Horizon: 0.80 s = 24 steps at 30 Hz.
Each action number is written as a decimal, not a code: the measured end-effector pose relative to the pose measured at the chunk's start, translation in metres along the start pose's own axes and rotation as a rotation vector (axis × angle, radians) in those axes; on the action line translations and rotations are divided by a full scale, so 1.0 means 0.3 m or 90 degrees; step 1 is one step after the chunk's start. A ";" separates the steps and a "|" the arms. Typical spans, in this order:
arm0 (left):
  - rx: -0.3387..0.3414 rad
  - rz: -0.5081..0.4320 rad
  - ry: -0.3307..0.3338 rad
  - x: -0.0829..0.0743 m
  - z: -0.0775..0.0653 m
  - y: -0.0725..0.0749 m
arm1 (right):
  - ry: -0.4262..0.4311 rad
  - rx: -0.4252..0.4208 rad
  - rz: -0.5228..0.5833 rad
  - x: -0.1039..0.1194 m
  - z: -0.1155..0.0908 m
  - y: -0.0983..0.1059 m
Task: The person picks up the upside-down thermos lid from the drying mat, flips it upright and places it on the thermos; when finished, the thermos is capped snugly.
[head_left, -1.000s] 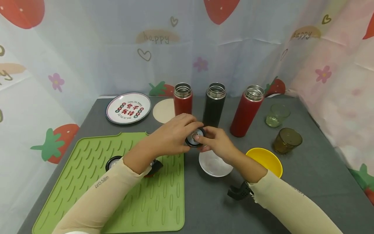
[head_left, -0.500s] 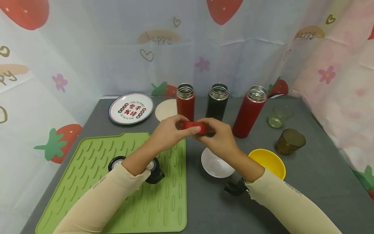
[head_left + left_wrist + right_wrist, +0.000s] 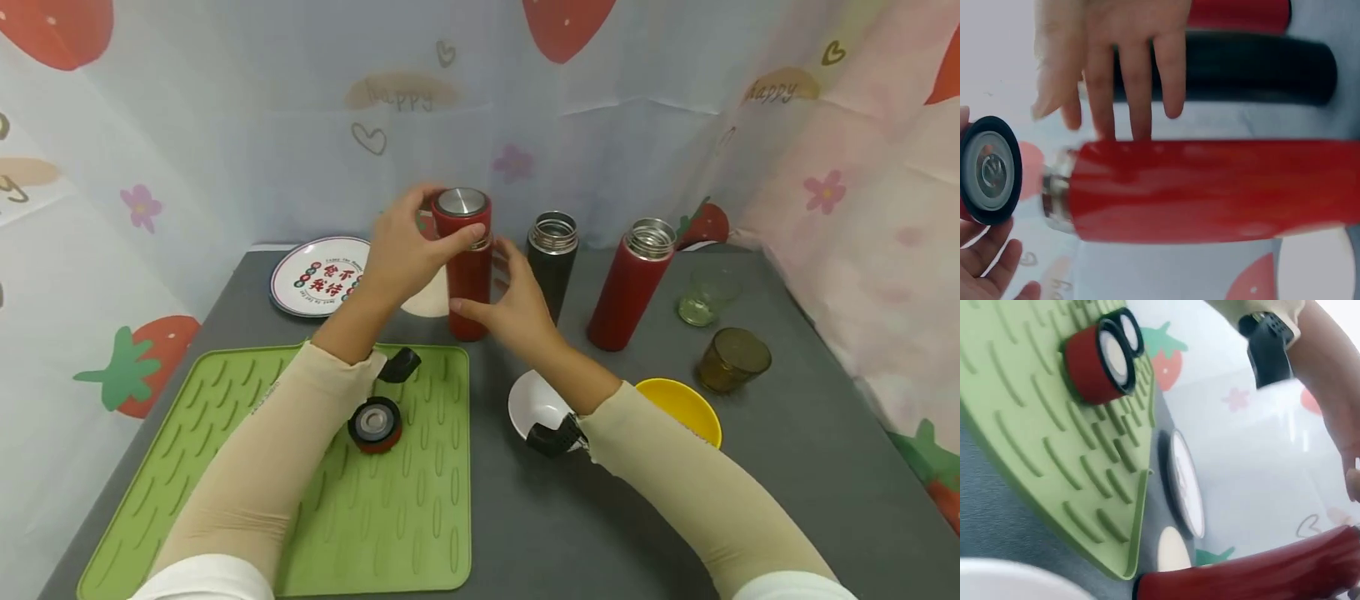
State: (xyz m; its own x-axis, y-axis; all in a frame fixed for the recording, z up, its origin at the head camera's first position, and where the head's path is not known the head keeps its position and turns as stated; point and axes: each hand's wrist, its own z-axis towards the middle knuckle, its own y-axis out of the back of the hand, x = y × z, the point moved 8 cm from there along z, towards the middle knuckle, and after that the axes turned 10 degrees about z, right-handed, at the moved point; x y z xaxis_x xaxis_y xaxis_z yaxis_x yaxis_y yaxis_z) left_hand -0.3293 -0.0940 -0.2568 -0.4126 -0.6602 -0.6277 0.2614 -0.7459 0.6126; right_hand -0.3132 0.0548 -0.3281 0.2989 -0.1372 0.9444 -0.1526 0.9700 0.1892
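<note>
In the head view my left hand (image 3: 397, 250) grips a red bottle cap (image 3: 462, 212) with a steel top, over the mouth of the left red vacuum flask (image 3: 468, 292). The left wrist view shows a gap between the cap's underside (image 3: 991, 172) and the flask's steel neck (image 3: 1057, 194). My right hand (image 3: 521, 304) is at the flask's right side, thumb in front, its fingers straight and right at the wall. That flask stands upright and uncapped. A black flask (image 3: 551, 271) and another red flask (image 3: 630, 287), both uncapped, stand farther right.
A green ridged mat (image 3: 420, 517) lies at left with a red cap (image 3: 375, 425) and a black-rimmed cap (image 3: 1130, 331). A printed plate (image 3: 318, 279) is behind it. A white bowl (image 3: 534, 404), yellow bowl (image 3: 678, 408), amber glass (image 3: 735, 360) and clear glass (image 3: 708, 296) stand right.
The cap, earlier in both hands and turned over, is now in the left hand alone above the left red flask. The right hand has let go of it and moved to that flask's side.
</note>
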 end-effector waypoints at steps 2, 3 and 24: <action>-0.014 0.006 -0.013 0.018 0.028 -0.017 | -0.033 -0.020 -0.007 -0.026 0.023 -0.010; -0.016 0.011 -0.015 0.028 0.037 -0.029 | -0.046 -0.028 -0.010 -0.039 0.032 -0.013; -0.032 0.004 0.047 0.110 0.052 -0.090 | -0.064 -0.032 -0.078 -0.148 0.125 -0.049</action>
State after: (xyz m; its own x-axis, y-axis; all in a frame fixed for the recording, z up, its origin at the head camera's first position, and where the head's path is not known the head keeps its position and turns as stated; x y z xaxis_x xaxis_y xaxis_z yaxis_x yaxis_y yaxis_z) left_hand -0.3635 -0.0942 -0.2867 -0.3455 -0.6686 -0.6585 0.3078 -0.7436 0.5935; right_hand -0.3595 0.0390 -0.3627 0.2170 -0.2726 0.9374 -0.0725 0.9531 0.2939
